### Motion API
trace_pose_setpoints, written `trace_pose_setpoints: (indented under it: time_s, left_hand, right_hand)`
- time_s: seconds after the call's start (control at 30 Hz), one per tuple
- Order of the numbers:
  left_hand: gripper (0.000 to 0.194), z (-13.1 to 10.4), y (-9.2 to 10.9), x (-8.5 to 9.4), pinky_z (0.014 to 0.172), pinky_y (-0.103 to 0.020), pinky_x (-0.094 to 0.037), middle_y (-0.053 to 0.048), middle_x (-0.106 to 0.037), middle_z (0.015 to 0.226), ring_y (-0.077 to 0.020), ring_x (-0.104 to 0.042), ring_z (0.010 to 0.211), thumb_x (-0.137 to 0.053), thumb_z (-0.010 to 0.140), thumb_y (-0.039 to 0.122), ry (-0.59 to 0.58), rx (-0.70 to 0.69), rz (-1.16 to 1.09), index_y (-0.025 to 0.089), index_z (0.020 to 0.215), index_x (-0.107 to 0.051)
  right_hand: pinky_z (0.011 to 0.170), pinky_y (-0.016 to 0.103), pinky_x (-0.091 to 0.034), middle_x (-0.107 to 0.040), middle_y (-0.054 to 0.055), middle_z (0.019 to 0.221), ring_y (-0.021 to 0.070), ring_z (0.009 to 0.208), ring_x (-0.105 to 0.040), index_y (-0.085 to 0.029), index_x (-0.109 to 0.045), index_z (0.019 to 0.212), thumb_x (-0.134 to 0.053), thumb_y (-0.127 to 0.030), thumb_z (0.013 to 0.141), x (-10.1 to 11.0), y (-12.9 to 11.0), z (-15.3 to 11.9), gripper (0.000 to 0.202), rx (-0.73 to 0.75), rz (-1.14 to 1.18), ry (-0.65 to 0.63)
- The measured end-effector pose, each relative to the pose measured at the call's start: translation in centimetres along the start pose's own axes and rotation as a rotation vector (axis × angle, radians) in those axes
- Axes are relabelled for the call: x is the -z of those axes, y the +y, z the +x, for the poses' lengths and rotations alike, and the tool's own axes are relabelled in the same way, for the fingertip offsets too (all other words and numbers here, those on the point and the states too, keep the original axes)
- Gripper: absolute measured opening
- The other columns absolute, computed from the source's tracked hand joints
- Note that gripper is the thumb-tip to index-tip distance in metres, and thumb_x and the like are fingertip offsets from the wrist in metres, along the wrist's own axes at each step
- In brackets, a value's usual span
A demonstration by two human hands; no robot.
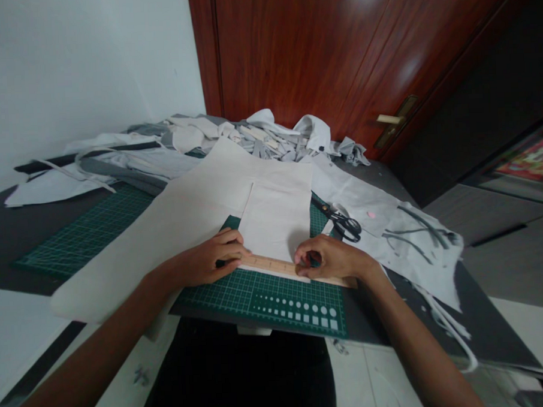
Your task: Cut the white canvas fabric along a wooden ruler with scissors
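Observation:
A wooden ruler [269, 263] lies across the lower edge of a white fabric piece [276, 221], with a thin strip of the fabric showing below it. My left hand [215, 257] has its thumb and fingertips closed on the ruler's left end. Toward the other end, the curled thumb and fingers of my right hand [328, 258] pinch the ruler; whether they hold anything small as well is hidden. Under the fabric is a green cutting mat [298, 295] with a grid and white shapes. Black-handled scissors [344, 221] lie just beyond my right hand.
Larger cream fabric [186, 207] spreads left and behind. White fabric [380, 223] with grey strips [421, 227] covers the right side. A scrap pile [268, 137] lines the back, before a wooden door [292, 52]. Another green mat [88, 229] lies left on the dark table [483, 314].

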State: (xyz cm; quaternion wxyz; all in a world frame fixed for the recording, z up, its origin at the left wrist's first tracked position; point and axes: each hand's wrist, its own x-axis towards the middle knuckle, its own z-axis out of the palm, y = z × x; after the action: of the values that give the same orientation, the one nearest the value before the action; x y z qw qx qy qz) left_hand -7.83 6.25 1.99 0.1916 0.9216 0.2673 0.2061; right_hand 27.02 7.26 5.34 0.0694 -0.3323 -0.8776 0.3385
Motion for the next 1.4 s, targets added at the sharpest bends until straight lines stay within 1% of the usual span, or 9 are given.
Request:
trace_pose_setpoints:
  time_s: [0.13,0.3,0.53,0.7,0.93,1.07,1.23,1.4]
  left_hand:
    - [0.019,0.1,0.1,0.0,0.097,-0.034,-0.046,-0.007,-0.061,0.112,-0.021,-0.058,0.106,-0.053,0.102,0.024,0.003,0.016,-0.015,0.02,0.107,-0.071]
    - [0.02,0.1,0.3,0.2,0.097,-0.035,-0.048,-0.008,-0.061,0.112,-0.0213,-0.058,0.106,-0.054,0.102,0.025,0.0,0.022,-0.031,0.02,0.108,-0.072]
    - [0.029,0.2,0.1,0.1,0.1,-0.035,-0.047,-0.008,-0.061,0.113,-0.021,-0.057,0.108,-0.044,0.107,0.028,0.001,0.044,-0.028,0.019,0.111,-0.071]
    - [0.029,0.2,0.1,0.2,0.101,-0.036,-0.047,-0.008,-0.062,0.114,-0.0214,-0.057,0.108,-0.044,0.107,0.029,0.0,0.064,-0.028,0.019,0.109,-0.072]
    - [0.029,0.2,-0.1,0.1,0.099,-0.035,-0.048,-0.008,-0.063,0.112,-0.0218,-0.059,0.107,-0.046,0.106,0.03,0.019,0.061,-0.033,0.02,0.109,-0.073]
    - [0.029,0.1,-0.3,0.2,0.101,-0.035,-0.047,-0.008,-0.064,0.114,-0.0214,-0.059,0.108,-0.045,0.106,0.027,0.015,0.062,-0.045,0.02,0.109,-0.073]
    - [0.034,-0.1,-0.8,0.1,0.102,-0.036,-0.047,-0.007,-0.064,0.116,-0.0212,-0.06,0.109,-0.04,0.104,0.019,0.016,0.045,-0.051,0.022,0.112,-0.073]
    - [0.034,-0.1,-1.1,0.0,0.103,-0.035,-0.047,-0.007,-0.065,0.117,-0.0206,-0.06,0.11,-0.04,0.105,0.022,0.022,0.05,-0.034,0.022,0.112,-0.073]
  right_hand:
    - [0.059,0.022,-0.041,-0.069,-0.003,0.074,0.0108,0.064,-0.06,-0.018,-0.076,0.092,-0.078,-0.028,0.082,0.0,-0.1,0.1,0.014,-0.015,0.004,-0.012]
    - [0.058,0.022,-0.04,-0.067,-0.003,0.072,0.0103,0.062,-0.058,-0.019,-0.076,0.091,-0.077,-0.028,0.084,0.0,-0.1,0.1,0.012,-0.017,0.001,-0.009]
    - [0.058,0.022,-0.04,-0.068,-0.003,0.072,0.0105,0.063,-0.058,-0.018,-0.076,0.091,-0.077,-0.027,0.084,0.1,-0.2,0.0,0.011,-0.026,0.013,-0.017]
    - [0.058,0.021,-0.04,-0.068,-0.003,0.072,0.0105,0.063,-0.059,-0.019,-0.076,0.091,-0.077,-0.028,0.084,0.1,-0.4,0.1,0.012,-0.052,0.01,-0.018]
    - [0.058,0.021,-0.04,-0.067,-0.003,0.072,0.0106,0.062,-0.058,-0.019,-0.075,0.091,-0.076,-0.029,0.084,0.1,-0.5,0.0,0.012,-0.042,0.023,-0.012]
    - [0.059,0.021,-0.041,-0.068,-0.003,0.072,0.0105,0.064,-0.059,-0.019,-0.075,0.09,-0.077,-0.029,0.083,0.0,-0.5,0.1,0.012,-0.05,0.033,-0.01]
    - [0.06,0.021,-0.04,-0.069,-0.003,0.074,0.0101,0.064,-0.059,-0.019,-0.075,0.09,-0.078,-0.029,0.083,0.1,-0.4,0.1,0.013,-0.038,0.038,-0.009]
    - [0.06,0.021,-0.04,-0.069,-0.003,0.074,0.0105,0.064,-0.059,-0.019,-0.074,0.091,-0.077,-0.03,0.084,-0.1,-0.3,0.1,0.013,-0.032,0.022,-0.017]
